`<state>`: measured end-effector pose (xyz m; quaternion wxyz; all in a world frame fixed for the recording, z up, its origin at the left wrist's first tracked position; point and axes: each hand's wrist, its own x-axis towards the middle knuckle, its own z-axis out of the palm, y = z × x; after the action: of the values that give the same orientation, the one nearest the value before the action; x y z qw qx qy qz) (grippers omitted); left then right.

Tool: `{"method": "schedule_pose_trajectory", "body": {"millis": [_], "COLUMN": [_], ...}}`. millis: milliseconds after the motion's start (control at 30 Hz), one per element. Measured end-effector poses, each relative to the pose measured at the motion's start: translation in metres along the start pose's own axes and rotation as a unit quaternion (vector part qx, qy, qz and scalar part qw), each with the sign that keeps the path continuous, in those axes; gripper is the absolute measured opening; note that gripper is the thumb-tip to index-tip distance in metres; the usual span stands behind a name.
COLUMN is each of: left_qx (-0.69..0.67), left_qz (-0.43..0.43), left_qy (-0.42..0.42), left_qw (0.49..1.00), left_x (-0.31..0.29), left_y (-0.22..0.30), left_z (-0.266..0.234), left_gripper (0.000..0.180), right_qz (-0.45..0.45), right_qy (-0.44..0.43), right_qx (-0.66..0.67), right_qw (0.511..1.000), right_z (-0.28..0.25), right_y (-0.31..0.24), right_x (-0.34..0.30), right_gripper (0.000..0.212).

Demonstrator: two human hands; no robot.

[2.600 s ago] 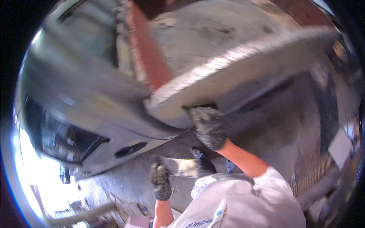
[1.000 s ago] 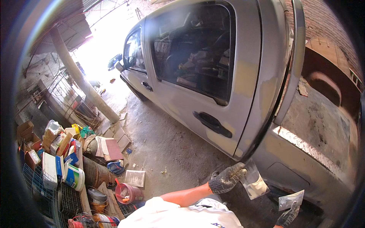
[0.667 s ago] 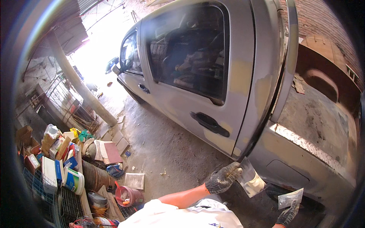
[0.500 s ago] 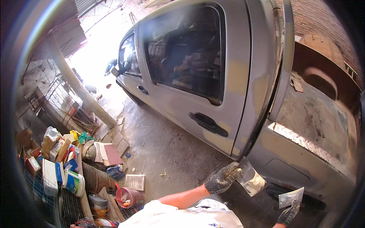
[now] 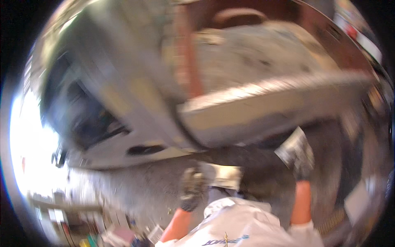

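Observation:
My left hand (image 5: 191, 185), in a dark work glove, grips the edge of a flat thin plate (image 5: 208, 171) in front of my body. Cream-coloured paste (image 5: 227, 176) lies on that plate. Further right, my gloved right hand (image 5: 303, 164) is closed on a pale, flat spreader (image 5: 293, 144), its broad edge pointing up and left. Motion blurs both hands, so single fingers are hard to make out. The grey pickup truck (image 5: 234, 121), with yellowish patches on its panels, stands beyond them; neither hand touches it.
The truck's open bed (image 5: 263, 53) is at the top, with a metal-edged side rail. A dark door handle (image 5: 145, 150) shows on the left. Concrete floor (image 5: 135, 193) lies beneath my hands. Blurred clutter (image 5: 119, 234) sits at the lower left, and a pale panel (image 5: 357, 203) at the right.
My view has swung right along the truck, from the cab toward the bed. Both hands now appear further left in the picture, still holding the plate and the spreader.

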<state>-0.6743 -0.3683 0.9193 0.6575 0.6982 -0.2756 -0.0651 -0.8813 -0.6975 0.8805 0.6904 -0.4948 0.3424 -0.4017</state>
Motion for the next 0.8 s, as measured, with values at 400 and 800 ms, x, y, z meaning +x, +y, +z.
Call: {"method": "schedule_pose_trajectory", "body": {"millis": [400,800], "left_qx": [-0.049,-0.116], "left_qz": [-0.019,-0.158], "left_qy": [-0.021,-0.047], "left_qw": [0.998,0.979], "left_x": [0.014,0.021], "left_y": [-0.018,0.012], "left_z": [-0.021,-0.016], "left_gripper": [0.038,0.035], "right_qz": [-0.486,-0.54], "right_qy": [-0.012,0.021], "right_qx": [-0.577,-0.577], "right_qw": [0.656,0.612], "right_z": [0.046,0.097], "right_y": [-0.042,-0.023], "right_x": [0.058,0.097], "right_gripper": [0.053,0.051]}}
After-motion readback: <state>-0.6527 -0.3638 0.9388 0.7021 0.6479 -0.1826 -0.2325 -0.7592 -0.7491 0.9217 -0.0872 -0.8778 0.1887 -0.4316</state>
